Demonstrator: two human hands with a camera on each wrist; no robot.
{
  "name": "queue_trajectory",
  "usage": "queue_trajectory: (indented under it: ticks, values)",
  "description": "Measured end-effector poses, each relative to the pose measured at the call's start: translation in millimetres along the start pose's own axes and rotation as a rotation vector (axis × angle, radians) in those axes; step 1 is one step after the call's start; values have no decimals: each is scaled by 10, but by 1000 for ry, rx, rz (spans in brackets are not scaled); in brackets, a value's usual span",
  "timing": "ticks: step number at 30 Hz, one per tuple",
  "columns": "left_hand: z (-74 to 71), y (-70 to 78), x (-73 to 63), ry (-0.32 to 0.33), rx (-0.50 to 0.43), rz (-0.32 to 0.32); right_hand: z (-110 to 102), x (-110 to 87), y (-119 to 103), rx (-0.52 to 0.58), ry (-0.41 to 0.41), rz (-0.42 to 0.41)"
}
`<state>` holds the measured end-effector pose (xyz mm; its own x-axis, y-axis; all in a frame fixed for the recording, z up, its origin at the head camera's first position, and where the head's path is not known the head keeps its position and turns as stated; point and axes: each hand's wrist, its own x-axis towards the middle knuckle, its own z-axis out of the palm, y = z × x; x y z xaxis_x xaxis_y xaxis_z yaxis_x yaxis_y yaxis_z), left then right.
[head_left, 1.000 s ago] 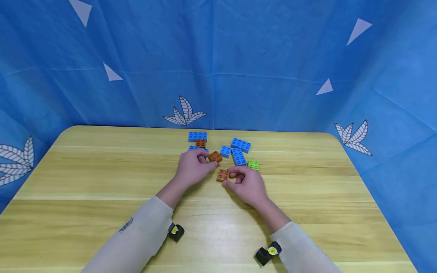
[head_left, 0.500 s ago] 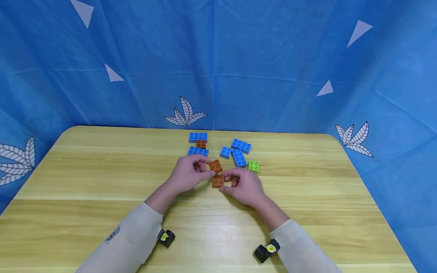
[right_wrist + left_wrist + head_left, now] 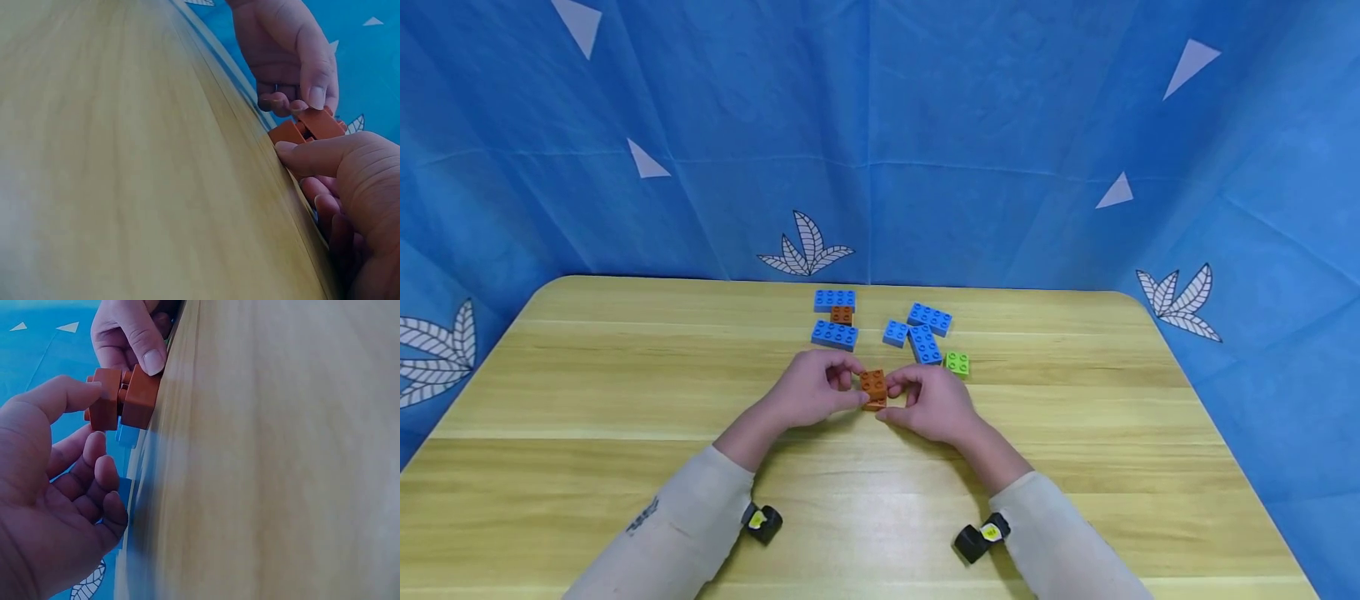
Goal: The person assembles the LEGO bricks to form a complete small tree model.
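Observation:
In the head view, my left hand (image 3: 812, 388) pinches an orange-brown building brick (image 3: 873, 383) with two-by-two studs between thumb and forefinger. Directly under it sits a second orange-brown brick (image 3: 875, 406), mostly covered by the first. My right hand (image 3: 936, 403) pinches this lower brick, which lies at the tabletop. From the left wrist, the upper brick (image 3: 105, 400) appears slightly tilted over the lower brick (image 3: 141, 399), with studs showing in a narrow gap. The right wrist view also shows the upper brick (image 3: 325, 125) above the lower brick (image 3: 287, 132).
Beyond my hands lie blue bricks, among them a long one (image 3: 834, 335) and a small one (image 3: 895, 333). Another brown brick (image 3: 841, 315) sits between two long blue ones. A green brick (image 3: 957, 363) is just past my right hand. A blue curtain (image 3: 1000, 150) hangs behind the wooden table (image 3: 625, 375).
My left hand has brought its brown brick toward me and over the other one. My right hand has shifted its brown brick slightly left and nearer, beneath it.

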<state>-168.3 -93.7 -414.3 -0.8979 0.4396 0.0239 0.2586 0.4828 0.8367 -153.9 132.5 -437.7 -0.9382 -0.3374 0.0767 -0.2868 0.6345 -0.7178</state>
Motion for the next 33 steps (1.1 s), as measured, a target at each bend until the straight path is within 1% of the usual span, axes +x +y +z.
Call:
queue_trajectory:
  ticks: [9, 15, 21, 26, 33]
  values:
    - [-12, -6, 13, -46, -13, 5, 0, 7, 31, 9, -2, -23]
    - [-7, 12, 17, -45, 0, 17, 10, 5, 52, 11, 18, -50]
    - [28, 16, 33, -45, -8, 43, 26, 6, 75, 17, 30, -41]
    - [52, 12, 47, -42, -22, 35, 13, 4, 65, 28, 29, -35]
    - [62, 53, 46, -51, -34, 35, 9, 0, 57, 29, 29, -30]
